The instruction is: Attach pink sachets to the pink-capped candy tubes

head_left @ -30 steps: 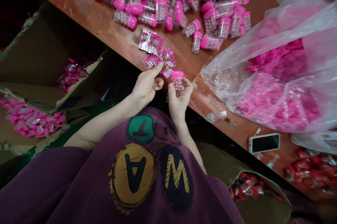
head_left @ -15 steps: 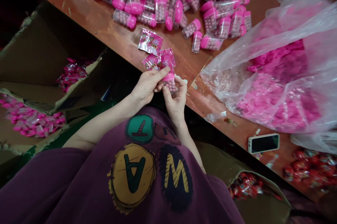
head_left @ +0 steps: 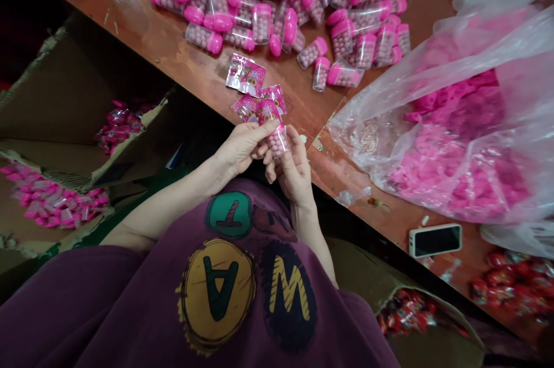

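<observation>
Jar: here it is, mid-frame — a small jar (head_left: 278,143) of pink balls, held between both hands at the near edge of the table.
Slant: its long axis leans steeply, pink upper end to the upper left, clear body to the lower right, in line with a pink sachet (head_left: 267,109) at that upper end.
Sachet join: they overlap; whether the sachet goes around the jar or lies against it, I can't tell.
Left hand: the left hand (head_left: 240,149) is nearer the pink end, its thumb pressed flat across the join, a narrow pinch.
Right hand: the right hand (head_left: 298,172) has the lower body, thumb and fingers closed in around it.
Table: red-brown table (head_left: 167,48), edge running upper left to lower right; three loose sachets (head_left: 244,72) lie just above the hands.
Pile: a heap of capped jars (head_left: 262,23) crowds the top — well apart from the grip.
Right side: a clear bag (head_left: 359,126) of pink pieces, and a phone (head_left: 435,240) below it.
Floor side: an opened carton (head_left: 38,105) at left, another carton (head_left: 454,333) lower right.
</observation>
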`<state>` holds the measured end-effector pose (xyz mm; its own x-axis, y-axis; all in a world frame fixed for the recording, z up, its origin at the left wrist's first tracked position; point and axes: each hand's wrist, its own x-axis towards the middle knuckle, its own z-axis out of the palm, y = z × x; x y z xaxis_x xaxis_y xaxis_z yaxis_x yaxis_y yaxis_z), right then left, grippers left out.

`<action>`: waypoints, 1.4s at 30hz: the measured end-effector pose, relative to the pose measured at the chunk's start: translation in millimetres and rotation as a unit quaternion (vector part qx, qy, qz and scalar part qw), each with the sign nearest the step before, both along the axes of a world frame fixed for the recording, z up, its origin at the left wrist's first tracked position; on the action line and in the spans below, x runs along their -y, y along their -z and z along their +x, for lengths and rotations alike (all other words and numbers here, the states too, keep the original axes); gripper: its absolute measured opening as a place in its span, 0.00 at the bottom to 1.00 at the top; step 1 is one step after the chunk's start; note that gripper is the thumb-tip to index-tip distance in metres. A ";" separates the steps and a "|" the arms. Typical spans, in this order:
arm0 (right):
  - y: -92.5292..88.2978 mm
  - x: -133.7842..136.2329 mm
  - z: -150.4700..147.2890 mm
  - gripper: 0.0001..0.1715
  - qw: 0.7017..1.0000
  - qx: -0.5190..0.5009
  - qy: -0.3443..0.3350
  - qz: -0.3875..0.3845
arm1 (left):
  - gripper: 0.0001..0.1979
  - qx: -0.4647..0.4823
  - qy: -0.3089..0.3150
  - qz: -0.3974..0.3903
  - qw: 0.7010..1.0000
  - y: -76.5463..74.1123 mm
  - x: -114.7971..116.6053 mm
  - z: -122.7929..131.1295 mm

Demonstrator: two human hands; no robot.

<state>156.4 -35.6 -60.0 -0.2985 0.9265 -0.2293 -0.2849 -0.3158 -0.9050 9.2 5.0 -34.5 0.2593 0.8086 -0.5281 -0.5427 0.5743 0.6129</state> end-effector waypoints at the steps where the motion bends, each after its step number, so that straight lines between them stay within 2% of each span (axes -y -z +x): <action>1: 1.0 0.0 -1.2 0.40 1.000 0.005 0.009 0.010 | 0.27 -0.007 -0.002 -0.001 1.000 0.5 0.5 0.6; 8: 13.5 -1.6 -5.5 0.42 1.000 -0.014 0.008 -0.023 | 0.24 -0.020 -0.021 -0.019 0.999 -1.2 2.2 -0.5; 13: 16.7 3.5 -13.0 0.37 0.995 0.076 0.045 0.039 | 0.23 -0.038 -0.021 -0.040 0.998 -1.8 1.6 3.3; 16: 16.4 5.5 -16.9 0.35 0.995 0.078 0.052 0.047 | 0.23 -0.069 -0.053 -0.049 0.995 -4.6 2.5 8.5; 18: 14.8 5.7 -15.7 0.35 0.996 0.062 0.050 0.039 | 0.22 -0.070 -0.054 -0.045 0.995 -7.0 4.1 10.7; 23: 8.3 5.2 -5.2 0.36 0.999 0.016 0.043 -0.005 | 0.16 -0.065 0.043 -0.005 0.997 -8.2 9.8 3.3; 28: 6.3 3.4 0.4 0.35 0.999 -0.023 0.025 -0.012 | 0.16 -0.047 0.161 0.048 0.985 2.6 11.3 -8.8; 32: 8.0 -1.5 6.1 0.28 0.999 0.017 0.033 0.009 | 0.16 -0.038 0.186 0.070 0.979 11.7 9.8 3.2; 35: 5.6 -8.7 17.9 0.24 0.995 0.078 0.054 0.030 | 0.18 -0.056 0.173 0.078 0.980 8.4 12.0 18.4; 37: 0.5 -14.3 29.8 0.26 0.985 0.143 0.079 0.052 | 0.17 -0.097 0.175 0.095 0.975 3.1 15.5 20.7; 39: -7.9 -20.4 43.0 0.31 0.958 0.255 0.096 0.089 | 0.17 -0.184 0.169 0.112 0.962 -0.4 18.9 12.2; 41: -18.5 -29.1 54.0 0.34 0.905 0.392 0.094 0.136 | 0.15 -0.327 0.113 0.142 0.927 0.8 19.7 -5.2; 42: -24.0 -35.8 57.8 0.33 0.872 0.452 0.094 0.162 | 0.14 -0.410 0.066 0.172 0.893 3.3 18.7 -15.3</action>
